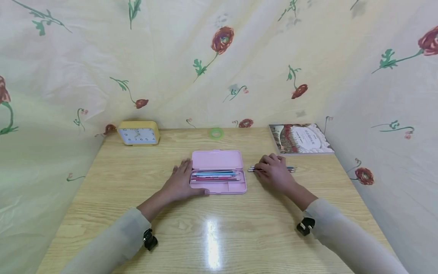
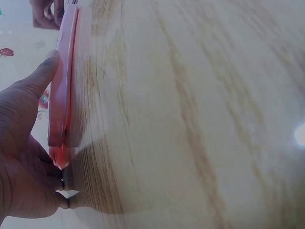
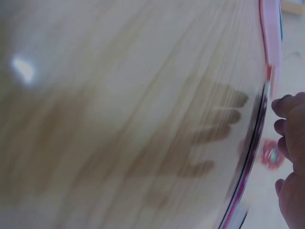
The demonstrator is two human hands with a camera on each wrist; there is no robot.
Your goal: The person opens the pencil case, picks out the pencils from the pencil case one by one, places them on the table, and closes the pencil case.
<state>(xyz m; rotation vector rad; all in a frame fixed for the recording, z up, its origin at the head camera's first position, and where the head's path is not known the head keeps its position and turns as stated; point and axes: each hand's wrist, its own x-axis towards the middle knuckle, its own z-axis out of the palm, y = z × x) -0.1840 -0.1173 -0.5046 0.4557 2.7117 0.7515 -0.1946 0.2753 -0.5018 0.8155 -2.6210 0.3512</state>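
Observation:
A pink pencil case [image 1: 219,187] lies with its lid [image 1: 217,160] folded back, and several pencils [image 1: 215,174] lie in it. My left hand [image 1: 183,182] is spread at the case's left end, its thumb along the front edge and its fingers by the left side. To the right of the case, several more pencils [image 1: 291,168] lie together on the table. Over them is my right hand [image 1: 275,173], fingers loosely bent and pointing down. In the right wrist view a small gap shows between the fingertips [image 3: 281,105] and the pencils [image 3: 250,164].
A yellow alarm clock [image 1: 138,133] stands at the back left of the wooden table [image 1: 171,236]. Behind the case lies a green roll of tape [image 1: 216,133]. A book with a patterned cover [image 1: 302,139] lies at the back right. Flowered cloth [image 1: 171,57] hangs around the table.

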